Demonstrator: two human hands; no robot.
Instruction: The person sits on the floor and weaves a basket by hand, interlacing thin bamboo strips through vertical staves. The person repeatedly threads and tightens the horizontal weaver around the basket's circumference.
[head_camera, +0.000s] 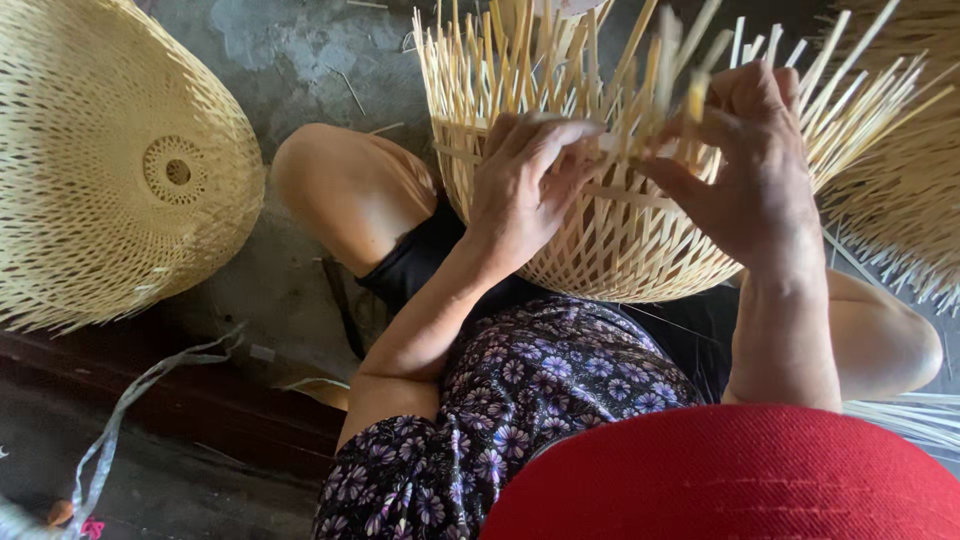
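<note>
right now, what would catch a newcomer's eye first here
The half-woven bamboo basket in the middle, its loose strips fanning upward, with the left hand and right hand pinching strips at its rim. Next, the finished domed basket lying at far left, and the red hat brim at the bottom edge.

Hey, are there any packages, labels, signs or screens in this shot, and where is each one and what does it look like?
None in view: no package, label, sign or screen.
What shows instead: a half-woven bamboo basket in the lap, pale straw colour, loose strips fanning upward, with the left hand and the right hand on it.
A finished woven dome lies at left on the floor, same colour.
</note>
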